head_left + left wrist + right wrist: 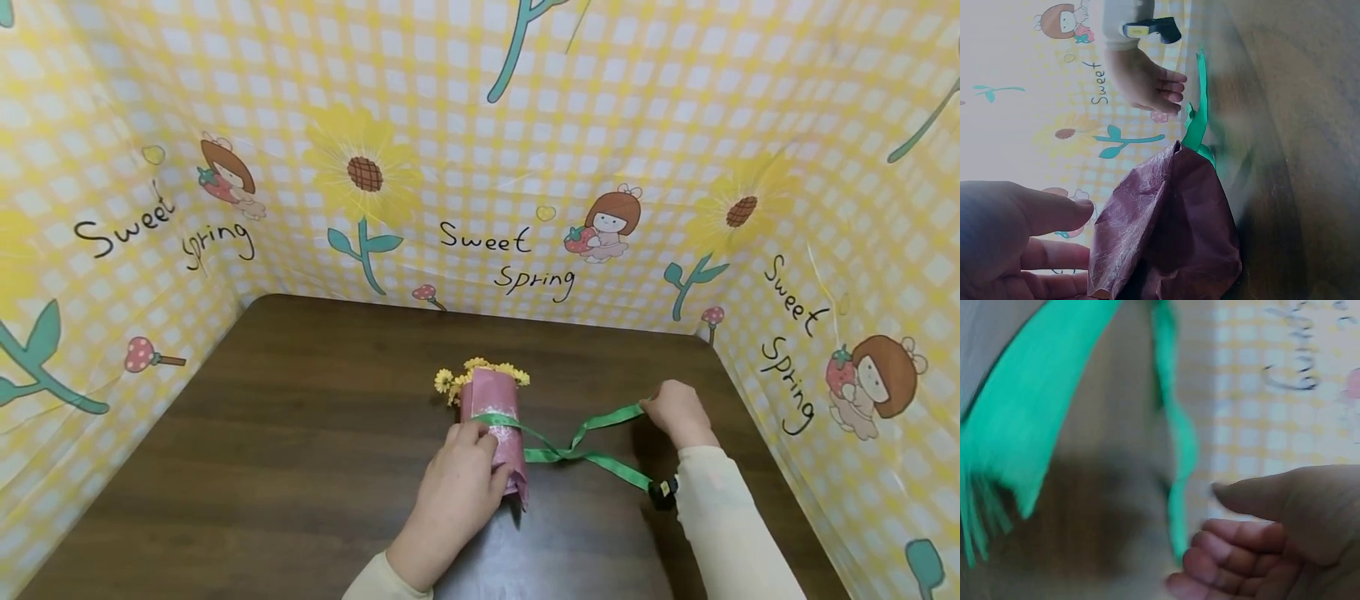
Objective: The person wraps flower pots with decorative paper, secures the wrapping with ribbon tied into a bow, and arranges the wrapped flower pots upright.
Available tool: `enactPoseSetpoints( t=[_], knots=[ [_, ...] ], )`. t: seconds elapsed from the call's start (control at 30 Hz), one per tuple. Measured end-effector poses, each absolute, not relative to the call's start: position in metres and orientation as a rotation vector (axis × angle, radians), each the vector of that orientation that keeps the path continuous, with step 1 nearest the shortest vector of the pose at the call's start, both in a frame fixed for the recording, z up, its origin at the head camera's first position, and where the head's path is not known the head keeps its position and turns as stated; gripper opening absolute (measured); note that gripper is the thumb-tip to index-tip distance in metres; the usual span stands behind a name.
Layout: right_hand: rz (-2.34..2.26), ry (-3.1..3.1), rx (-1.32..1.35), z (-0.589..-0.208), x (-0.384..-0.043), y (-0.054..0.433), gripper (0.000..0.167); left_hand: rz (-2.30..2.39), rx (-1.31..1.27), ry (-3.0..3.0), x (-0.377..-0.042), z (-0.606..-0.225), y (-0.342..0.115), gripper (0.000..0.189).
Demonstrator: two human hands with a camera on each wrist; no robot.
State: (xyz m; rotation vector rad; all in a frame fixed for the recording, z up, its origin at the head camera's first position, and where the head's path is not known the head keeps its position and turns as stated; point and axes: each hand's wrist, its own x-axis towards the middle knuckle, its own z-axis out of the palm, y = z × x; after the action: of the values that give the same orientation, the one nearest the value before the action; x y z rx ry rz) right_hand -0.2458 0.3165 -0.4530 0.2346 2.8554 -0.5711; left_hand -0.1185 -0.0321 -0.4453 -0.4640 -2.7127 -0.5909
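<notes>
A small bouquet wrapped in pink paper (495,396) lies on the table, with yellow flowers (447,382) at its far end. Around the wrapping runs a green ribbon (546,456), whose two tails cross and spread to the right. My left hand (453,479) rests on the bouquet near the ribbon band; its fingers lie straight against the paper (1191,212) in the left wrist view. At the upper ribbon tail is my right hand (678,410), its thumb apart from the fingers in the right wrist view. The other tail, with a frayed end (997,500), lies near the right wrist.
The dark brown wooden table (225,450) extends around the bouquet. Yellow checked cloth (480,183) printed with flowers and words hangs at the back and both sides. A black device (663,492) sits on the right wrist.
</notes>
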Motion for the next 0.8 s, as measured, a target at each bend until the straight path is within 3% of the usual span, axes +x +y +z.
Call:
enactPoseSetpoints(
  t=[0.27, 0.4, 0.5, 0.8],
  knots=[
    [-0.541, 2.899, 0.107, -0.472, -0.266, 0.314, 0.037, -0.571, -0.461, -2.714, -0.117, -0.447, -0.032, 0.034],
    [-0.579, 2.935, 0.076, -0.460, -0.271, 0.303, 0.029, -0.564, -0.458, -2.705, -0.117, -0.446, -0.033, 0.034],
    [-0.644, 3.023, 0.059, -0.441, -0.273, 0.292, 0.021, -0.564, -0.466, -2.707, -0.117, -0.445, -0.033, 0.034],
    [-0.979, 3.227, -0.238, -0.357, -0.271, 0.214, 0.022, -0.544, -0.484, -2.685, -0.117, -0.444, -0.029, 0.032]
  ],
)
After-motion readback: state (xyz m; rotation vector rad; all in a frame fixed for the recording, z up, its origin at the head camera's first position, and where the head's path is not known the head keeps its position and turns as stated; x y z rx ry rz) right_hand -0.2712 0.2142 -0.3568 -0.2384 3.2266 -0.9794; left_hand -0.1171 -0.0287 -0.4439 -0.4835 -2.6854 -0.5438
